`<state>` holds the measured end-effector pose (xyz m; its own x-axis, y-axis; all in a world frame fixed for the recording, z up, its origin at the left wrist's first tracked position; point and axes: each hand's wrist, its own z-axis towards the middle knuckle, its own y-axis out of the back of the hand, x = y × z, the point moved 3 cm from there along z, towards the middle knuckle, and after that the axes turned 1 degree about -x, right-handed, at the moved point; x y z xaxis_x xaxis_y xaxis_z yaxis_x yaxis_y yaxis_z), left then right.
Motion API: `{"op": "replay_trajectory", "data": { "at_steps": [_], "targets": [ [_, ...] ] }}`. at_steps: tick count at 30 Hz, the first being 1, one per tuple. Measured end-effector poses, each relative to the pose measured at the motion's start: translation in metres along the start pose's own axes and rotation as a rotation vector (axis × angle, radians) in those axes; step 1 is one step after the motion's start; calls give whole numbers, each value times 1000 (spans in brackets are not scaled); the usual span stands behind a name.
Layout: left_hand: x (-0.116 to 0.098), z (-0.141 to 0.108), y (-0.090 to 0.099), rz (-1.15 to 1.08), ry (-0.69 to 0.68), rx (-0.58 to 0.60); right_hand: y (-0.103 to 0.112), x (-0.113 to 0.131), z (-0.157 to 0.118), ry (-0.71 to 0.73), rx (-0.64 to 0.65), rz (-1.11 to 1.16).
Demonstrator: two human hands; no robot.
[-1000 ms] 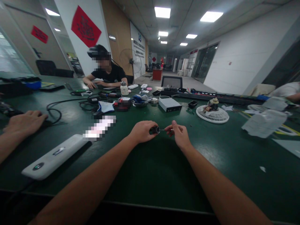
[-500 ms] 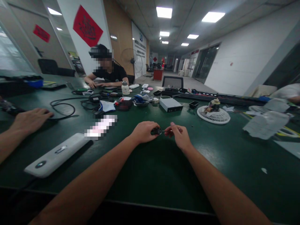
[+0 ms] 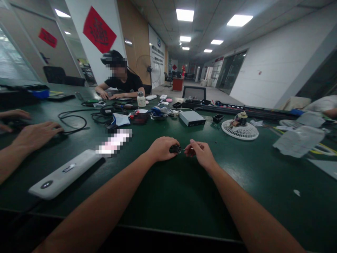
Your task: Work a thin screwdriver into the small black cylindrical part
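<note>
My left hand grips a small black cylindrical part between thumb and fingers. My right hand pinches a thin metal pin, and its tip meets the end of the black part. The two hands nearly touch, held just above the dark green work mat. The fingers hide most of the black part and the pin's far end.
A co-worker's hand rests on the mat at left, with a second hand beyond it. Nearby lie a white slab-shaped device, a pixelated item, black cables, a silver metal box and a white fan grille. A seated person works across the table.
My hands have drawn slightly closer, with the pin still at the black part. A second hand has come into view at the far left, and the view has tilted slightly.
</note>
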<state>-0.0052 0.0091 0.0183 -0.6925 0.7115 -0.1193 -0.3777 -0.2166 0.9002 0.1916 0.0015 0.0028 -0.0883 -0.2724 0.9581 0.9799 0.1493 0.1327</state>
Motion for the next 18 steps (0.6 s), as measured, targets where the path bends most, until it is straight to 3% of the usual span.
{"op": "replay_trajectory", "data": {
  "at_steps": [5,9,15,18],
  "targets": [
    [0,0,-1,-2,0,0,3,-1,1,10,-67,-17],
    [1,0,0,5,8,-11,0,-1,1,-4,-5,13],
    [0,1,-1,7,5,16,1,0,0,2,-51,13],
    [0,1,-2,2,-10,6,-1,0,0,-22,-5,38]
  ]
}}
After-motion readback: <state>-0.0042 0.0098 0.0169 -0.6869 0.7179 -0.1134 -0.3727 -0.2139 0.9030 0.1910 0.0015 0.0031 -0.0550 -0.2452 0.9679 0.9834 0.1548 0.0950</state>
